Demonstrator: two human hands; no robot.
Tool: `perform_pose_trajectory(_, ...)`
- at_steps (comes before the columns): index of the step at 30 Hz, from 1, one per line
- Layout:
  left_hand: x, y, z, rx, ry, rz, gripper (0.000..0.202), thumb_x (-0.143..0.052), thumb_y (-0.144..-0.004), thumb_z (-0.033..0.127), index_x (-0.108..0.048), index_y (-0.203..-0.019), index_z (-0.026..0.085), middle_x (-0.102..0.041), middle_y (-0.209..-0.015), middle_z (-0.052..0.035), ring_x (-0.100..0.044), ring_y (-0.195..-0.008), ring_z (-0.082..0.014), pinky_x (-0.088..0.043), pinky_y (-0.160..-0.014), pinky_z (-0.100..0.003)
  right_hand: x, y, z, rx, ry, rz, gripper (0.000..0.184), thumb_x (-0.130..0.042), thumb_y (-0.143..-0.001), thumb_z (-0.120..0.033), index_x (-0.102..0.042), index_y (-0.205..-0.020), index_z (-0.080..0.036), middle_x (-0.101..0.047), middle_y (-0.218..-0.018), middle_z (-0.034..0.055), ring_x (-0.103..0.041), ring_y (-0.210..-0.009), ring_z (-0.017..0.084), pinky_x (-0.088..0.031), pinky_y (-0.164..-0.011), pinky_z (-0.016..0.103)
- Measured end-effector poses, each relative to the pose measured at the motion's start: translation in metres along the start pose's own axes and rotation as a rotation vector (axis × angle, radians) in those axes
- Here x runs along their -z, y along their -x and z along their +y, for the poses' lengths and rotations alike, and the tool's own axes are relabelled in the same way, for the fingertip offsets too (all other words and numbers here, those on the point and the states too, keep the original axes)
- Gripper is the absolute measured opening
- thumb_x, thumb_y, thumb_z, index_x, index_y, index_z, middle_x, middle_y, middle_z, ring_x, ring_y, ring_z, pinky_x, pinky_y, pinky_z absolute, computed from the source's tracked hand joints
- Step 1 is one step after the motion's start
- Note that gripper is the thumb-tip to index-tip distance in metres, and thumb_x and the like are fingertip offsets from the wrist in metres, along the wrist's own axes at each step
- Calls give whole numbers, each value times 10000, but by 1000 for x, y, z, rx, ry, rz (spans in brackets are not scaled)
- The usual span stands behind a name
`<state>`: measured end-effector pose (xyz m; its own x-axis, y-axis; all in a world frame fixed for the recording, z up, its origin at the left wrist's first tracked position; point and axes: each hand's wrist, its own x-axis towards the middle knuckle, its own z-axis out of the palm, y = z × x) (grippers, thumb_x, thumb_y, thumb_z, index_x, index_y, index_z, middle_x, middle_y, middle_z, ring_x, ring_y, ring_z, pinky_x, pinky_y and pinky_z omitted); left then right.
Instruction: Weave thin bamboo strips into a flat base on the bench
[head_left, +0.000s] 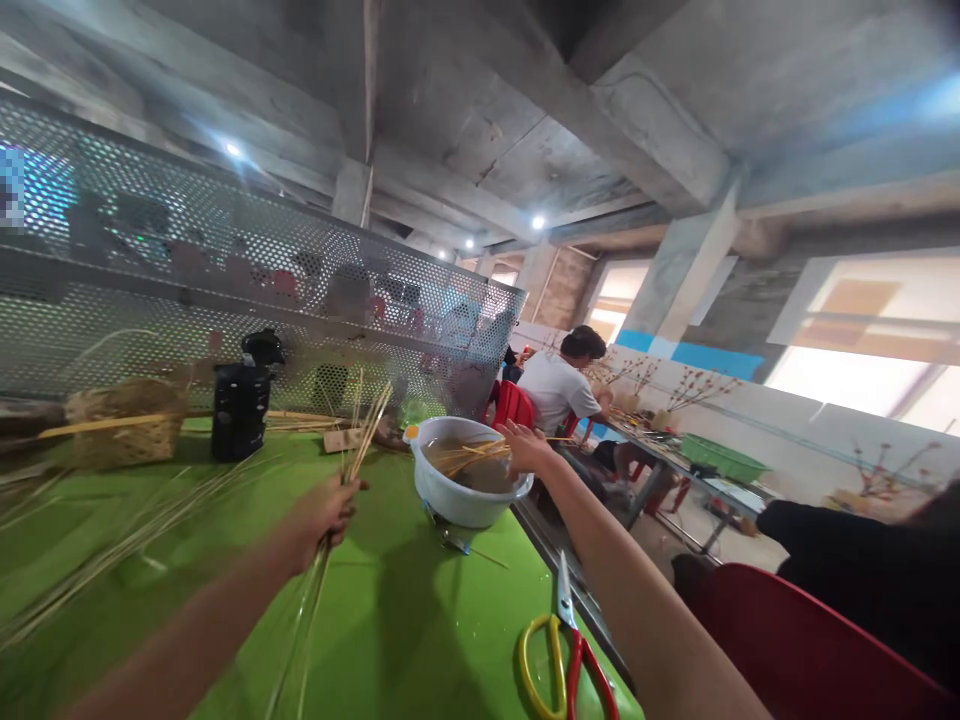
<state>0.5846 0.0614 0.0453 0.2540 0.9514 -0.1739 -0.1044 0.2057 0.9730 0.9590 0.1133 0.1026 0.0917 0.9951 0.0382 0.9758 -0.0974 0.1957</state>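
My left hand is wrapped round a bundle of thin bamboo strips, which stands up past the fist and trails down below it. My right hand is over the right rim of a white basin, its fingers stretched out. Several bamboo strips lie in the murky water of the basin beside that hand; whether the fingers touch them is not clear. One thin strip shows just right of the hand. Scissors with one yellow and one red handle lie near the table's right edge.
On the green table, more long strips lie at the left. A woven basket and a black container stand before a perforated metal screen. A person sits beyond; a red chair is at right.
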Motion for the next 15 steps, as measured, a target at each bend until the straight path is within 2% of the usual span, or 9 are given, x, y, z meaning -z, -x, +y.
perform_pose_trajectory(3,-7,-18,-32,35,-93,14,317,-576,-783,447,-526,-947,180,-304,-451,139,-291,-336,-67,-256,-357,-173,-16,-21,1,-8,62,-10,1155,-835,-587,-229,-200,-1550,-299,-177,-1623,128,-203,-1467,327,-162,-1146,550)
perform_pose_trajectory(6,-8,-35,-50,42,-168,47,370,-560,-765,505,-522,-945,184,-326,-442,132,-333,-322,-86,-283,-343,-192,-26,-32,4,-1,109,32,943,-770,-717,-272,-288,-1526,-239,-368,-1535,172,-357,-1389,327,-236,-1120,519)
perform_pose_trajectory(8,-7,-44,-56,34,-216,61,378,-530,-775,516,-523,-957,186,-341,-454,126,-345,-324,-89,-296,-343,-196,-30,-35,5,3,144,88,719,-680,-837,-312,-376,-1478,-196,-483,-1438,169,-441,-1316,311,-282,-1097,505)
perform_pose_trajectory(11,-6,-52,-60,35,-307,78,381,-467,-807,505,-531,-997,181,-339,-466,119,-346,-329,-97,-319,-351,-208,-33,-38,4,-1,200,171,448,-585,-937,-348,-517,-1341,-167,-530,-1360,127,-472,-1268,300,-333,-1069,525)
perform_pose_trajectory(15,-5,-52,-60,20,-490,83,368,-385,-859,468,-536,-1032,180,-403,-490,88,-436,-370,-138,-376,-398,-242,-32,-40,2,-3,251,224,323,-590,-948,-337,-595,-1214,-153,-570,-1290,107,-520,-1212,281,-414,-1017,512)
